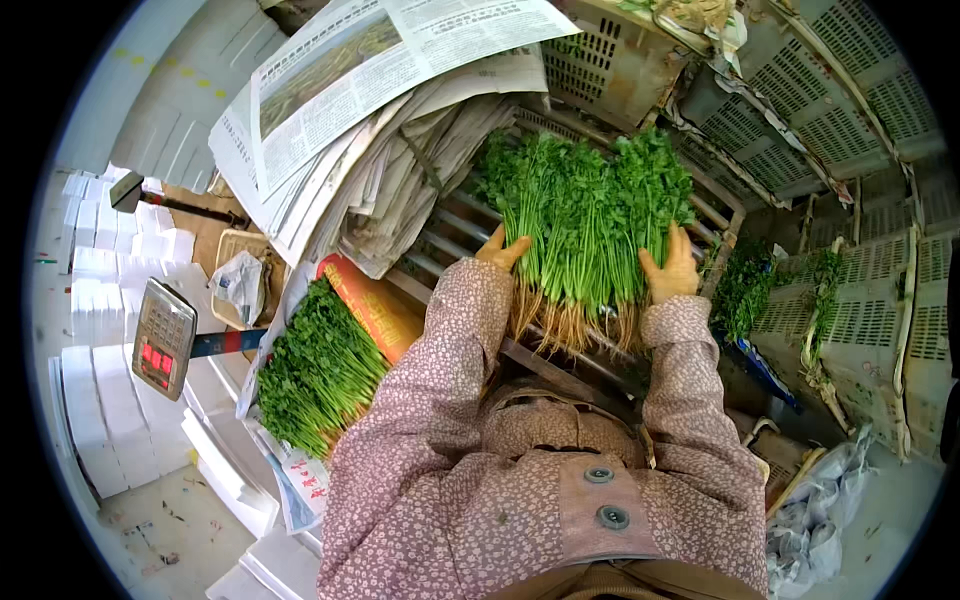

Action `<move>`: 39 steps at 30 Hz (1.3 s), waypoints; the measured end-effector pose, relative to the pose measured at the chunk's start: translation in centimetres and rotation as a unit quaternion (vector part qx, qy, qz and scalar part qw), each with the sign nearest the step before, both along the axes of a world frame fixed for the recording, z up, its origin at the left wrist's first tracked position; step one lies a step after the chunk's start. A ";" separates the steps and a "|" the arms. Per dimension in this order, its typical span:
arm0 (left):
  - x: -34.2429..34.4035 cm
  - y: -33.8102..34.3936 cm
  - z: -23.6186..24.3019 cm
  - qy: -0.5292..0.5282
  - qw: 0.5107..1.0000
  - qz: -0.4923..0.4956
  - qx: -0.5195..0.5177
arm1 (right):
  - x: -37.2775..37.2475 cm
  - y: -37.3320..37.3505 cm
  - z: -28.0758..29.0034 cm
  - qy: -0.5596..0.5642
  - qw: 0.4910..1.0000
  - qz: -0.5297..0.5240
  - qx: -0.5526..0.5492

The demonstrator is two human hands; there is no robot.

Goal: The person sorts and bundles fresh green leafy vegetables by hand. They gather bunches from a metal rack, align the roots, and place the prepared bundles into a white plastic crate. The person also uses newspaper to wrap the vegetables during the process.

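Observation:
A wide row of green coriander [590, 220], its stems side by side and pale brown roots toward me, lies on a slatted metal rack [460, 235]. At the row's left edge my left hand [500, 250] has its thumb and fingers apart, the thumb reaching to the stems. Against the right edge rests my right hand [672, 265], fingers stretched away from me and thumb toward the stems. Both hands flank the coriander, and neither is wrapped round it. A second heap of coriander [315, 370] lies at the left, beside a red and yellow wrapper [370, 305].
A thick stack of newspapers [330, 130] covers the rack's far left. Left of me stand a scale display [165, 340] and white foam boxes [95, 410]. Plastic crates [800, 120] wall the far and right sides. Crumpled plastic [820, 510] lies at the lower right.

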State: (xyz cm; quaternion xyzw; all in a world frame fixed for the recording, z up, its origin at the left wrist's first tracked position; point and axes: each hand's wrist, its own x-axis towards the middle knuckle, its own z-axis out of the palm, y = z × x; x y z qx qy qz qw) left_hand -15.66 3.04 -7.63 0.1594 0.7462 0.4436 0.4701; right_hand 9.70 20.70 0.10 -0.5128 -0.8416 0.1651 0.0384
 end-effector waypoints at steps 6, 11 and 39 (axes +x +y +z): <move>-0.4 -0.7 -2.9 -0.087 0.993 0.027 0.072 | -5.4 -7.0 6.4 0.093 0.959 0.259 0.069; -0.4 -1.7 4.3 -0.079 0.995 0.048 0.030 | -4.2 -6.4 -0.8 -0.011 0.966 0.258 0.033; 0.6 -4.7 6.8 0.090 0.993 -0.018 -0.073 | -10.1 -6.5 2.4 0.144 0.947 0.174 -0.227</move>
